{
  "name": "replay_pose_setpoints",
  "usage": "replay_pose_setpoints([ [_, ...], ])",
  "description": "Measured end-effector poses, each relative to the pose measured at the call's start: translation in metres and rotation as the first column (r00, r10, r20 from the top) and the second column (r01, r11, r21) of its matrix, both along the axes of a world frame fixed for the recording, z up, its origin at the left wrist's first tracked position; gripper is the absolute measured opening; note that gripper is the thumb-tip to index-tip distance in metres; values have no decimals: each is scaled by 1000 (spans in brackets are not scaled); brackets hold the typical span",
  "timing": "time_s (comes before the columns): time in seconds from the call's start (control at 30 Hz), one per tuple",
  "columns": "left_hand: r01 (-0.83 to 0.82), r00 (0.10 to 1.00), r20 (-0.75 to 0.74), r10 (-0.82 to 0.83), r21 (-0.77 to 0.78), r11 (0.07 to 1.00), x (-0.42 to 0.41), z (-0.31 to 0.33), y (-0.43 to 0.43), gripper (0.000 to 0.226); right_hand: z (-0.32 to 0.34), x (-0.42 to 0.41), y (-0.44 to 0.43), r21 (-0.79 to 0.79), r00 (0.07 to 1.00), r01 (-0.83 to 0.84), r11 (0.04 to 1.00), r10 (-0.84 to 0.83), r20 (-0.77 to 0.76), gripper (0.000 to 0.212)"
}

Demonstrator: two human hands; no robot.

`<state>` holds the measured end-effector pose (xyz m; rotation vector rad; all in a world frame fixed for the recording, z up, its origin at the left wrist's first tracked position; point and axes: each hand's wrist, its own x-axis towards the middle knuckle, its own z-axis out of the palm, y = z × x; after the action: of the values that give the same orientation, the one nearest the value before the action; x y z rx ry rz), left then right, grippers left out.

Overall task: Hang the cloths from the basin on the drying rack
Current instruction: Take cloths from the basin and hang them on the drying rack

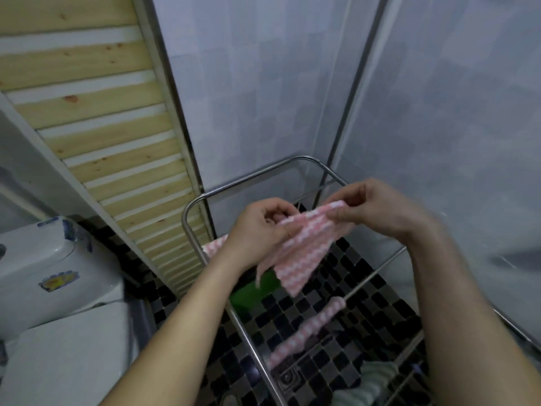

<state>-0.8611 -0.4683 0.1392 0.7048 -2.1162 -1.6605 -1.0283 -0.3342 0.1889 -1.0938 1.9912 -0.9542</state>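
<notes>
Cloth (304,247), pink-and-white striped, held up over the drying rack (234,186), lower part hanging slack. Pinched along the top edge by left hand (260,230) at one end and right hand (371,206) at the other, fingers curled on the fabric, hands a little apart. Draped over a rail just below, second striped cloth (307,326); at the rack's left rail, third striped cloth (213,244), partly hidden behind the left wrist. Beneath, green object (254,291), too blurred to name, on dark mosaic floor (351,273). Off left, toilet tank (44,268) and wooden slats (102,127).
</notes>
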Motion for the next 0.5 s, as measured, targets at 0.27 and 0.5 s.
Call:
replay_pose_setpoints([
  [0.27, 84, 994, -87, -61, 291, 953, -10, 19, 4, 31, -9, -17, 7, -166, 988, 152, 974, -146, 46, 15],
  [0.5, 69, 996, -72, -48, 329, 942, -54, 0, -20, 32, -9, -22, -27, -140, 997, 43, 989, -51, -59, 5],
])
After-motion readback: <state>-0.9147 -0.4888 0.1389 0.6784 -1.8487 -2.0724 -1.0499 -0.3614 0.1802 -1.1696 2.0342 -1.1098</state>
